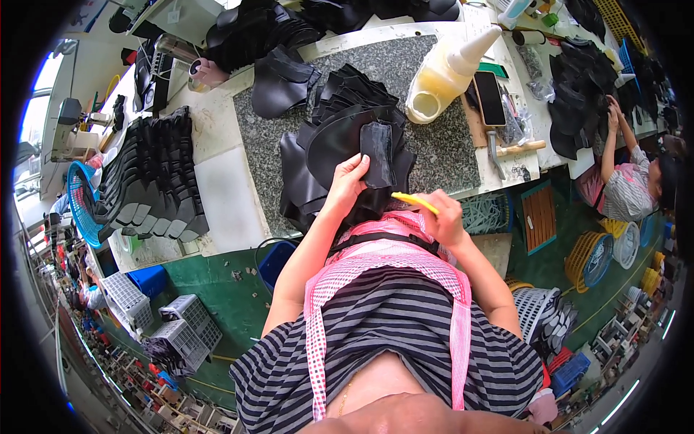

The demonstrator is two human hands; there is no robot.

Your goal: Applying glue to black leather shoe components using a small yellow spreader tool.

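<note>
My left hand (350,182) pinches the near edge of a curved black leather piece (330,150), thumb on top. A dull grey, rough-looking strip (377,153) lies along that piece's right side. In my right hand (445,220), fingers closed round it, is a flat yellow stick-like tool (413,200); its tip points left, just short of the strip's near end. Under and beyond the held piece is a fanned pile of black leather pieces (354,88) on a speckled stone slab (452,155).
Right of the pile stands a translucent squeeze bottle (442,81) of yellowish liquid. Further right are a phone (490,98) and a hammer (522,148). Rows of black pieces (155,170) cover the left side. A co-worker (627,181) handles black pieces at the far right.
</note>
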